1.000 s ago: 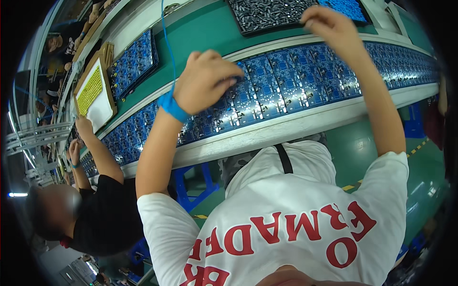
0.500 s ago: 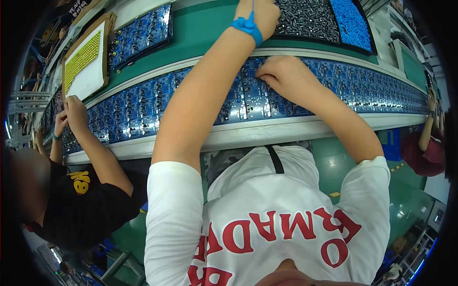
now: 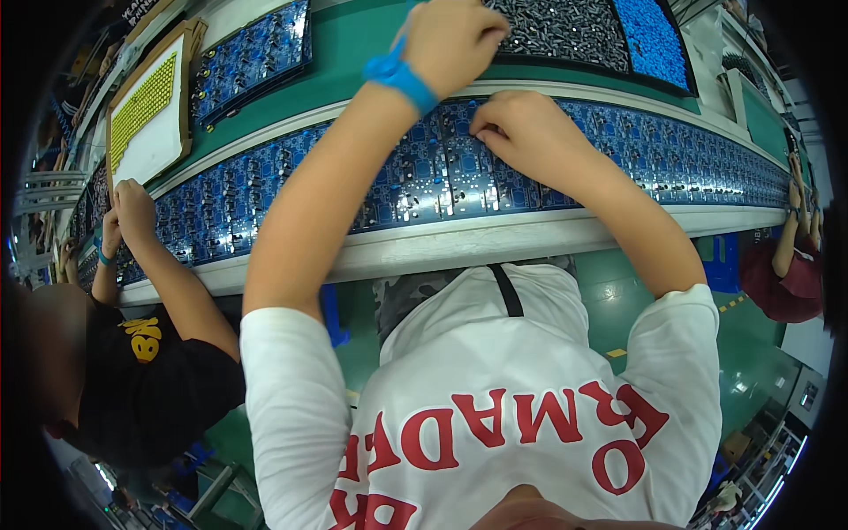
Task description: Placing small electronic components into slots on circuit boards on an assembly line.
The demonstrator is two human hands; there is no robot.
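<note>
The left hand (image 3: 452, 49) curls beside the parts tray (image 3: 692, 86), presumably placed for reach; the right hand (image 3: 528, 134) bends over the row of blue circuit boards (image 3: 420, 181) (from here I can't tell if either grips anything).

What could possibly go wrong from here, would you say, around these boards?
The left forearm crosses over the circuit boards, so it might brush their components. The left hand is near the loose dark parts, so a knock could scatter some. The right hand is over the boards too, so a slip might disturb something there.
</note>
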